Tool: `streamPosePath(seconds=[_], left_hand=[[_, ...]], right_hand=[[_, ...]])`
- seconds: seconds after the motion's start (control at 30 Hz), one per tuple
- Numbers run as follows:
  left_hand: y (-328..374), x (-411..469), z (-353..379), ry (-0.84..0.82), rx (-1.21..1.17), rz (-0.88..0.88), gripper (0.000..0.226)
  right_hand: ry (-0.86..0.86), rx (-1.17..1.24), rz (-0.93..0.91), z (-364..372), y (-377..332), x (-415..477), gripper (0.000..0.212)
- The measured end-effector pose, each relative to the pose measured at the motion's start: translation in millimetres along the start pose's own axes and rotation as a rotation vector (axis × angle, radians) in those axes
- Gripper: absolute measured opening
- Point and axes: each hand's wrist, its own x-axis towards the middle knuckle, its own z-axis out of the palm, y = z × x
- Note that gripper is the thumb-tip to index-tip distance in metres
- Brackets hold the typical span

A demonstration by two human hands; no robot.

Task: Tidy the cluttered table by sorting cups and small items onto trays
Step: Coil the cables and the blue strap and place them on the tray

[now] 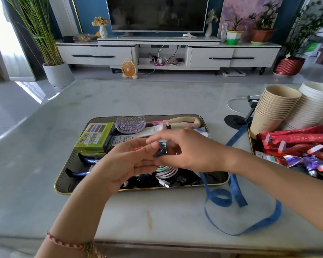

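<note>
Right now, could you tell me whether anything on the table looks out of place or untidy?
The blue tape sprawls in loose loops across the table, outside the tray. Only its end is rolled, pinched between the left hand and right hand above the tray.

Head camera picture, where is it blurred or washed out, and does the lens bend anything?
In the head view, motion blur smears the right hand and the blue tape it pinches with the left hand; daylight at the upper left is blown out, with glare on the floor; the wide lens bows the table edges.
</note>
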Motion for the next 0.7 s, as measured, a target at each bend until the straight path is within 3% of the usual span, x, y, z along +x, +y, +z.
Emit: streamPosePath(seconds=[0.13, 0.27, 0.33, 0.43, 0.53, 0.7], left_hand=[[4.3, -4.4, -8.8, -0.136, 0.095, -0.053, 0.076], [-1.1, 0.0, 5.7, 0.026, -0.063, 0.043, 0.044], [-7.5, 0.0, 17.4, 0.056, -0.130, 0.083, 0.039], [-18.3, -1.5, 28.8, 0.156, -0.016, 0.149, 0.029], [-14.5, 0.2, 24.4, 0.158, 0.158, 0.161, 0.015], [0.3, -2.1, 0.4, -0.084, 0.246, -0.008, 0.040]], right_hand=[[-0.130, 0.034, 0.000, -6.1, -4.2, -3.5, 0.024], [0.084, -0.091, 0.016, -4.8, -0.1, -0.8, 0.018], [0.191, -0.207, 0.025, -0.7, 1.1, -0.9, 0.023], [0.231, -0.385, 0.000, 10.2, 4.5, -2.1, 0.027], [0.157, -0.323, 0.024, 7.1, 7.8, -1.8, 0.030], [-0.162, -0.172, 0.013, -5.3, 0.0, -2.9, 0.030]])
